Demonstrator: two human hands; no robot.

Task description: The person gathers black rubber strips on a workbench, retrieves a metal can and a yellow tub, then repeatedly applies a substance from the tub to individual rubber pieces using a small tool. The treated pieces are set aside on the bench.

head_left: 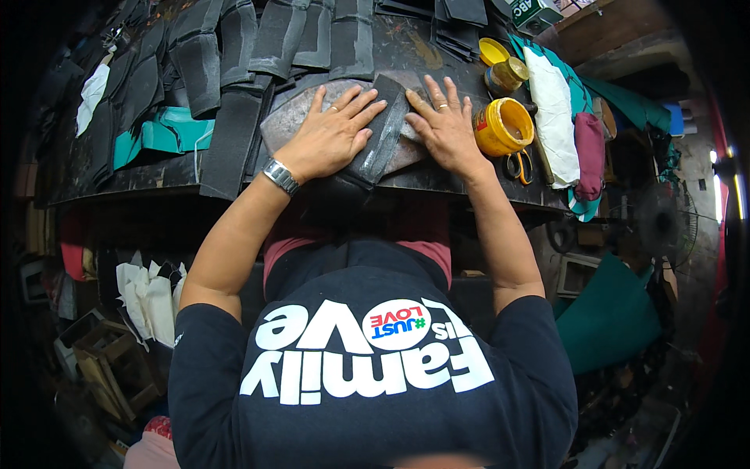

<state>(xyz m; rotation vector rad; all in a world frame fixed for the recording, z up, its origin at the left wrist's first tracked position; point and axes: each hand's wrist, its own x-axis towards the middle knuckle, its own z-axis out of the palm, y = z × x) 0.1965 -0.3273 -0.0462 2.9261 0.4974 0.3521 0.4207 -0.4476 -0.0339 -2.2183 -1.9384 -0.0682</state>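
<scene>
A black folded piece of sheet material [384, 144], with a greyish smear down its length, lies on a flat mottled grey slab [285, 123] at the table's near edge. My left hand [332, 131] rests on the slab, fingers spread, its fingertips at the piece's left edge. On the other side my right hand [447, 129] lies flat with fingers apart, thumb and forefinger by the piece's right edge. Neither hand grips anything. Just right of my right hand is an open yellow jar [483, 131] of brownish stuff, with orange-and-black-handled scissors [518, 166] beside it.
Many black pieces [273, 39] with grey-smeared edges cover the dark table's far left. Teal sheet scraps [168, 134] lie at left. A second jar [506, 76], a yellow lid [494, 51], a white cloth bundle [551, 117] and a maroon roll [588, 156] line the right side.
</scene>
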